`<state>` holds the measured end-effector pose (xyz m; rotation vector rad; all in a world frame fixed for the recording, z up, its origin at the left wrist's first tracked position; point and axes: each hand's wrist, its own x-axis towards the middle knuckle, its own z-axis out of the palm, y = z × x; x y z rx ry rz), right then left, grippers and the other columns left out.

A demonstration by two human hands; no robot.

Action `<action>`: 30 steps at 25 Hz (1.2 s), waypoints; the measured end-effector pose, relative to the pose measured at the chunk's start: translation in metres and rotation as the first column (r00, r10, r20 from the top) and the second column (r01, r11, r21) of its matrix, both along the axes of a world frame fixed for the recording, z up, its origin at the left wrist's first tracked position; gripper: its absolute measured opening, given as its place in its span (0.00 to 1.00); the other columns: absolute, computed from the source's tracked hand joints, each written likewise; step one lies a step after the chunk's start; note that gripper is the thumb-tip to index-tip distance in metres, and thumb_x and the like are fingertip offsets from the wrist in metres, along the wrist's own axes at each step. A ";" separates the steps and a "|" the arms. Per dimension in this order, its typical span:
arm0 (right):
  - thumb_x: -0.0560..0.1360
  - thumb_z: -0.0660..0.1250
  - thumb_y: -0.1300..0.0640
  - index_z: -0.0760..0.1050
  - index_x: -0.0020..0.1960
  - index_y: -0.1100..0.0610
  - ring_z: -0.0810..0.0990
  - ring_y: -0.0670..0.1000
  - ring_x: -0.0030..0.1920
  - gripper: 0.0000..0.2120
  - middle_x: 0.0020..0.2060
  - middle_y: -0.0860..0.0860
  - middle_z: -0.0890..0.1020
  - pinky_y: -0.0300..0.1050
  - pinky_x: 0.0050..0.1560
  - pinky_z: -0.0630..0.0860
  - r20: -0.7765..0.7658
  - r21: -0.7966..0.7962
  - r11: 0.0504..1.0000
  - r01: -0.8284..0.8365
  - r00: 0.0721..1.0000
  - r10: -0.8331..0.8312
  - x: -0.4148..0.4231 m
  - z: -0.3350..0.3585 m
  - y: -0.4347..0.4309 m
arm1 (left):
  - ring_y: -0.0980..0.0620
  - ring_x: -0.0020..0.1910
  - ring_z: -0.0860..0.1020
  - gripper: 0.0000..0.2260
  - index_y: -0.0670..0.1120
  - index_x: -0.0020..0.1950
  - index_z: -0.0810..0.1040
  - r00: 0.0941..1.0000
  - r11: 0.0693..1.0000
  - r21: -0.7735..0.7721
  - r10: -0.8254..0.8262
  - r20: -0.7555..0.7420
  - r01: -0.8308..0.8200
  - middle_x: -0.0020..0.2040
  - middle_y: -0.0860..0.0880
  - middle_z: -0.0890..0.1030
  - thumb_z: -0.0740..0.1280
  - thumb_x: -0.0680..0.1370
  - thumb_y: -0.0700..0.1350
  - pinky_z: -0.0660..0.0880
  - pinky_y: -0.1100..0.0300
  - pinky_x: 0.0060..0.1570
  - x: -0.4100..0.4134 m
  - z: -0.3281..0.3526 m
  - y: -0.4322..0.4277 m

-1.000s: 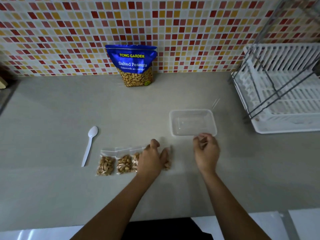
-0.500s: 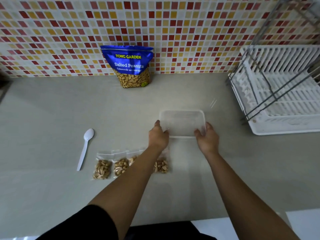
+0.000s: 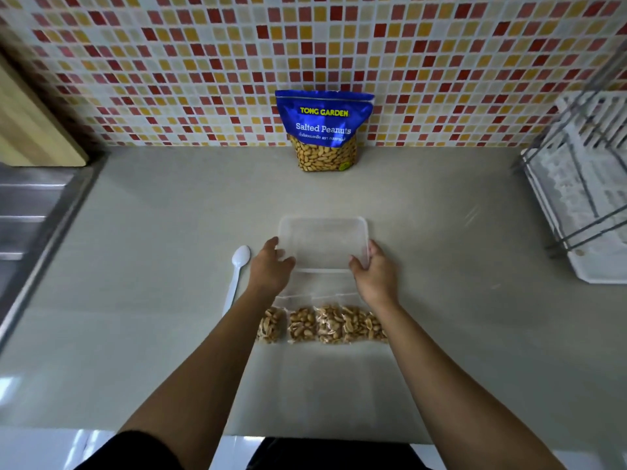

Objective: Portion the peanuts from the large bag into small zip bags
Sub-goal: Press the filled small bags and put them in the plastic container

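Clear plastic tub point(image 3: 324, 240) gripped by both hands at its near corners.
Left hand point(image 3: 271, 268) and right hand point(image 3: 375, 276) each curl round one side of the tub. Filled small zip bags point(image 3: 322, 323) lie in a row just behind the hands on the grey counter point(image 3: 135, 266). The blue peanut bag point(image 3: 324, 130) stands upright against the tiled wall, and a white spoon point(image 3: 237, 273) lies just left of the left hand.
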<state>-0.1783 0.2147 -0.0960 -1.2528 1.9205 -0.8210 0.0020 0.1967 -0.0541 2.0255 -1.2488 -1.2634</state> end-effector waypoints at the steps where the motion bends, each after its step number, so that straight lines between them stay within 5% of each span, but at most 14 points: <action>1: 0.74 0.66 0.55 0.69 0.66 0.60 0.78 0.56 0.59 0.22 0.59 0.58 0.79 0.51 0.61 0.74 0.011 0.014 1.000 0.009 1.000 -0.009 -0.002 -0.002 0.001 | 0.43 0.60 0.76 0.27 0.46 0.72 0.63 1.000 1.000 -0.001 -0.021 -0.003 0.021 0.65 0.42 0.75 0.67 0.75 0.43 0.74 0.47 0.61 0.000 -0.001 0.001; 10: 0.76 0.66 0.58 0.68 0.67 0.60 0.77 0.53 0.61 0.21 0.61 0.57 0.78 0.34 0.56 0.68 0.009 0.028 1.000 0.003 1.000 -0.003 -0.010 0.009 0.006 | 0.42 0.64 0.73 0.26 0.44 0.73 0.62 0.981 0.990 -0.003 -0.139 0.138 0.141 0.67 0.41 0.74 0.65 0.77 0.45 0.68 0.55 0.62 -0.005 -0.002 0.000; 17: 0.75 0.66 0.52 0.66 0.70 0.60 0.73 0.55 0.65 0.27 0.66 0.57 0.75 0.49 0.67 0.69 -0.024 0.037 0.999 0.013 1.000 -0.012 -0.012 0.001 0.002 | 0.42 0.66 0.70 0.26 0.43 0.74 0.62 0.958 0.980 0.002 -0.196 0.208 0.200 0.69 0.41 0.71 0.63 0.77 0.45 0.67 0.56 0.63 -0.007 0.007 -0.001; 25: 0.77 0.62 0.48 0.65 0.72 0.57 0.59 0.57 0.74 0.26 0.73 0.60 0.63 0.47 0.73 0.57 -0.145 0.072 0.995 -0.072 0.986 0.082 -0.022 0.011 0.001 | 0.42 0.66 0.71 0.26 0.42 0.73 0.63 0.963 0.978 -0.062 -0.181 0.200 0.197 0.70 0.42 0.70 0.64 0.76 0.45 0.68 0.54 0.64 -0.004 0.017 -0.005; 28: 0.77 0.64 0.50 0.65 0.71 0.59 0.59 0.57 0.74 0.26 0.73 0.60 0.63 0.46 0.74 0.56 -0.148 0.009 1.000 -0.027 0.989 0.028 -0.023 0.032 -0.001 | 0.44 0.64 0.74 0.23 0.42 0.70 0.67 0.983 0.963 -0.234 -0.102 0.150 0.136 0.67 0.43 0.73 0.66 0.76 0.45 0.71 0.51 0.64 -0.005 0.030 -0.008; 30: 0.75 0.67 0.54 0.68 0.68 0.62 0.66 0.56 0.70 0.24 0.69 0.59 0.69 0.43 0.70 0.60 -0.066 -0.114 0.992 0.057 0.996 -0.065 -0.025 0.052 -0.002 | 0.45 0.54 0.80 0.20 0.44 0.69 0.69 0.997 0.952 -0.306 -0.035 -0.064 0.014 0.59 0.45 0.79 0.66 0.77 0.42 0.76 0.51 0.57 -0.006 0.045 -0.013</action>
